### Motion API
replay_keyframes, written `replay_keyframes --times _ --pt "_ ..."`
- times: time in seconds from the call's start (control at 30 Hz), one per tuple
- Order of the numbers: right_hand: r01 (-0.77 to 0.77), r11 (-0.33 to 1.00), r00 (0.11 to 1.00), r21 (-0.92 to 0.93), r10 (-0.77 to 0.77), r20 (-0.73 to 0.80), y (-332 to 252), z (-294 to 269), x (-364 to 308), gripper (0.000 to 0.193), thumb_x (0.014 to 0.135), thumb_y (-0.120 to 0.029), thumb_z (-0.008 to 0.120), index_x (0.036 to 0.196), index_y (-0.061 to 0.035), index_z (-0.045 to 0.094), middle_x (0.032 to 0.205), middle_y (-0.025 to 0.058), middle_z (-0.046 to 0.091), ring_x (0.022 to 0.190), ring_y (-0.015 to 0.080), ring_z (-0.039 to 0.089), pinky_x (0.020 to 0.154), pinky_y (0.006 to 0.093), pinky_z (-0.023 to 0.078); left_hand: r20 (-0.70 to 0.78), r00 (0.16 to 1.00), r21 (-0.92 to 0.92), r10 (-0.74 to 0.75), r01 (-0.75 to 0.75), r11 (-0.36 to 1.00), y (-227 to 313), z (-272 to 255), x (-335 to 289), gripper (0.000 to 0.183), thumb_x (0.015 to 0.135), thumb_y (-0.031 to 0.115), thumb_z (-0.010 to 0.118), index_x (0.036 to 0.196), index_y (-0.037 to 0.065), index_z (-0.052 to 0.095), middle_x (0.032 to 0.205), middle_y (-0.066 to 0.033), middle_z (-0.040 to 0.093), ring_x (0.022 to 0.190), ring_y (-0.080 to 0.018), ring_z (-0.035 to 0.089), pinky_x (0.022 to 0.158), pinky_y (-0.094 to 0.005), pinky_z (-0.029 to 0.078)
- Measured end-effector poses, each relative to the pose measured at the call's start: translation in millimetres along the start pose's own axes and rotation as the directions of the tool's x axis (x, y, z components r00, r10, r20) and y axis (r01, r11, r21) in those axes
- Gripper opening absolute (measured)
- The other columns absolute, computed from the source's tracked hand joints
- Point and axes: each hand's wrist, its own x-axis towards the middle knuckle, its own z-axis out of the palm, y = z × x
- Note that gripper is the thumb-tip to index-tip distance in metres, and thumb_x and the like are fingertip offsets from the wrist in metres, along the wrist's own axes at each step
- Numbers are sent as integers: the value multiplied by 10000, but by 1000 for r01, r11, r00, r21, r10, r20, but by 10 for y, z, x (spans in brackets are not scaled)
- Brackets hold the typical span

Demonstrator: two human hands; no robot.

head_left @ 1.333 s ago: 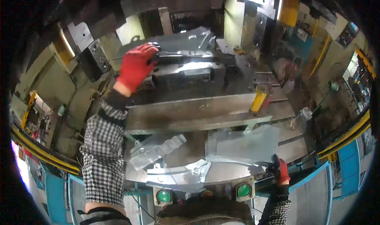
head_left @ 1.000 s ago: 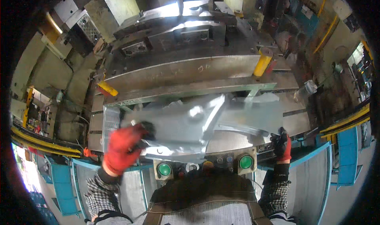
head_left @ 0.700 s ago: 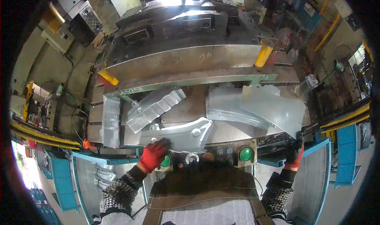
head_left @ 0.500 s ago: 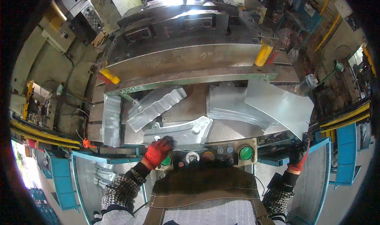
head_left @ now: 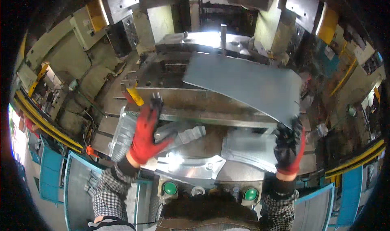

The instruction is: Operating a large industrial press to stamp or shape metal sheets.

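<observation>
A flat grey sheet metal blank (head_left: pixel 248 82) is raised in front of me, tilted over the front of the press die (head_left: pixel 174 74). My right hand (head_left: pixel 289 145), in a red and black glove, grips its lower right corner. My left hand (head_left: pixel 145 135), gloved the same way, hovers over the left part of the bench with fingers apart and nothing in it. Beneath and beside it lie ribbed formed metal parts (head_left: pixel 189 136). One shaped silvery panel (head_left: pixel 195 166) rests along the bench's near edge. A stack of flat blanks (head_left: pixel 248 147) lies left of my right hand.
Two green push buttons, a left one (head_left: pixel 170 188) and a right one (head_left: pixel 251 194), sit on the control panel close to my body. A yellow post (head_left: pixel 136 97) stands at the die's left. Blue-framed bins (head_left: pixel 75 190) flank me. Press columns (head_left: pixel 268 28) rise behind.
My right hand has carried the sheet blank forward and leftward, up toward the die. My left hand has left the near panel and reached forward. The whole view has tilted up.
</observation>
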Motion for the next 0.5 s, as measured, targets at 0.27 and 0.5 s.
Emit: replay_keyframes --times 0.27,0.5 --pt "-166 863 978 477 82 191 302 1722 1621 286 997 -213 596 1166 12 649 1017 55 678 918 215 697 812 307 537 -39 977 461 209 -168 871 -1235 -37 2163 608 817 168 710 1398 138 535 1405 -163 535 1322 -368 465 1134 -489 339" --pt "-299 830 954 471 253 160 997 1770 2337 302 947 -306 693 1059 -26 711 944 23 706 789 142 673 692 286 535 130 980 378 153 -191 906 -2000 515 2719 400 807 95 676 1205 122 651 1180 -134 663 1082 -357 613 975 -444 475"
